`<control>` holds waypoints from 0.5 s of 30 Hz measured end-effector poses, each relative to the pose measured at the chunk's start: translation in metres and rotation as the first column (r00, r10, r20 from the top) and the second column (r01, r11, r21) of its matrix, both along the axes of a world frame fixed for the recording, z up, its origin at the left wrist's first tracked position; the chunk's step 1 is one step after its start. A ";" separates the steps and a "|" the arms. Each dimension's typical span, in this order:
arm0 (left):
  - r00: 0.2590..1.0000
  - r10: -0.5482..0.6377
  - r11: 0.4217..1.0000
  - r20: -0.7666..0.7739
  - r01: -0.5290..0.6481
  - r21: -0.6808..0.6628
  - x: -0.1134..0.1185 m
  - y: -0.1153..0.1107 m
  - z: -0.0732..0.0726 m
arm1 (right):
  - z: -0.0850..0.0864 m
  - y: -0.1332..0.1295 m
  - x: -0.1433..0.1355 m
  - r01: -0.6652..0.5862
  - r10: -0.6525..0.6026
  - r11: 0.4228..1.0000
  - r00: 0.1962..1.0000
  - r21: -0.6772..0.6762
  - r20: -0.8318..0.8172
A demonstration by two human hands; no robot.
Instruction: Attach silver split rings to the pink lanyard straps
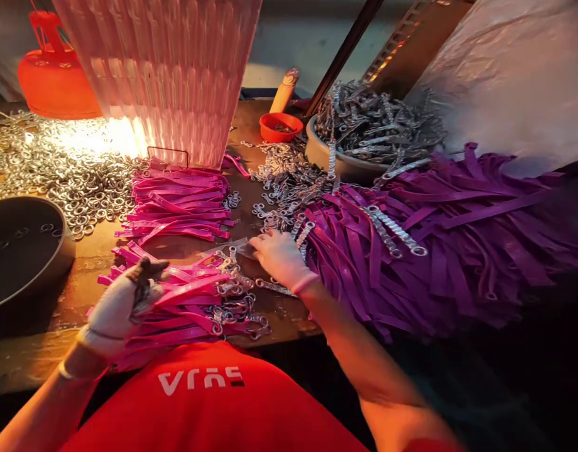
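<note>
My left hand, in a pale glove with darkened fingertips, hovers at the left ends of a pile of pink straps. Its fingers are half bent and apart, with nothing plainly between them. Metal chain links and rings are fixed at the right ends of these straps. My right hand, also gloved, has its fingertips pinched at the end of a thin clear plastic piece lying over the pile. Beneath its wrist lies a short metal chain. Another stack of pink straps sits behind.
Purple straps heap up on the right, with short chains on top. Behind them stands a tub of chains. Loose metal rings cover the left, under a red lamp. A dark basin and a red bowl are nearby.
</note>
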State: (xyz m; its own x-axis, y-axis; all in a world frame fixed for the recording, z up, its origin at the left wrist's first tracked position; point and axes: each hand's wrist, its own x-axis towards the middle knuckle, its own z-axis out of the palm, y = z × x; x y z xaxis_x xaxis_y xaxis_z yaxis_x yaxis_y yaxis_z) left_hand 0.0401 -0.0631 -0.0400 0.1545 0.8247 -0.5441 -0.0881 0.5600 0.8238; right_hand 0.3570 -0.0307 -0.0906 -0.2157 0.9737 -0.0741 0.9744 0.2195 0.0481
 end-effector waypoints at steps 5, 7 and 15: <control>0.907 0.032 0.964 0.420 0.082 -0.251 0.023 0.009 -0.017 | -0.031 0.026 0.016 0.028 -0.027 1.000 0.991 -0.005 0.133; 0.895 -0.014 0.972 0.445 0.117 -0.204 0.021 0.007 -0.022 | -0.036 0.026 0.016 0.051 -0.051 0.999 0.993 0.009 0.103; 0.964 -0.126 0.992 0.234 0.125 0.018 0.022 -0.017 -0.023 | -0.006 -0.024 -0.047 -0.034 0.060 0.998 0.735 0.052 -0.675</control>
